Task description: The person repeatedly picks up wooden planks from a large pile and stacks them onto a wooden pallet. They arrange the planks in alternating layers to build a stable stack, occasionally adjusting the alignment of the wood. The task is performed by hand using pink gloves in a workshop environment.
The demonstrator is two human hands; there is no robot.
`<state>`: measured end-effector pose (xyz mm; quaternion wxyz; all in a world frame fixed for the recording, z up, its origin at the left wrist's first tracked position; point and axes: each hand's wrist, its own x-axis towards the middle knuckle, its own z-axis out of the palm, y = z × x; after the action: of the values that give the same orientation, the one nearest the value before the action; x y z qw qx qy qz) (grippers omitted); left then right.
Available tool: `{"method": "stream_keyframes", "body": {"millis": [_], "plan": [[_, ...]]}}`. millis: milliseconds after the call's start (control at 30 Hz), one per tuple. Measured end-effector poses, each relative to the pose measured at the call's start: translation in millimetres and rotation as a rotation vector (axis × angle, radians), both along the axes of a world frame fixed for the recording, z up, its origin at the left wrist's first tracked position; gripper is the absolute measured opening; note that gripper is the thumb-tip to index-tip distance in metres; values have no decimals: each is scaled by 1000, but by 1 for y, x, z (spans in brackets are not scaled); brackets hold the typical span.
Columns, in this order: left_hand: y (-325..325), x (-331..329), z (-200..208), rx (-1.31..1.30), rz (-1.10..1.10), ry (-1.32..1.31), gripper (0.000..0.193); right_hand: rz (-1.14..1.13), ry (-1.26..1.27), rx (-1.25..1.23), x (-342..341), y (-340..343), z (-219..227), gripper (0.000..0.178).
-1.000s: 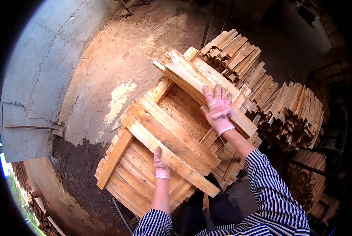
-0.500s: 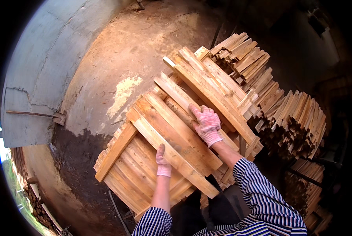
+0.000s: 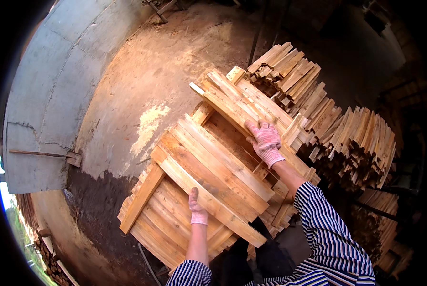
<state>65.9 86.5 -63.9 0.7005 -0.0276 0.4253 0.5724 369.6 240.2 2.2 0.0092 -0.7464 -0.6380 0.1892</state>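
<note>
**Bare edges, bent fingers: a pinch risk on the right**

The left hand has its thumb over the long plank, near and central, apparently clasping it; its fingers are mostly hidden. The right hand bends its fingers over the edge board, farther right; whether it grips, I cannot tell. A hasty pull could pinch those fingers between boards or drive in a splinter. The long plank, held at 1 spot, could pivot and disturb the board row beneath.

Compared with 0.5 s earlier, the narrow board then under the right hand lies along that row, and that hand is farther right.

Beyond, far right, stand cut-wood piles.
</note>
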Motion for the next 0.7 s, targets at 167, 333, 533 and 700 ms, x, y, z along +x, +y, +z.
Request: {"method": "stream_keyframes", "body": {"millis": [167,333,533,700], "plan": [[-1,-2,-2,14,-20,-11,59,21,23,72,10,29,34,57],[-10,-21,-25,44,-45,22,67,-56,100,-119,16,73,0,67],[-4,-6,-9,-39,-14,-14,58,0,118,-103,39,79,-1,66],[-3,-5,-12,-36,-39,-19,54,57,-151,10,104,106,-38,68]]}}
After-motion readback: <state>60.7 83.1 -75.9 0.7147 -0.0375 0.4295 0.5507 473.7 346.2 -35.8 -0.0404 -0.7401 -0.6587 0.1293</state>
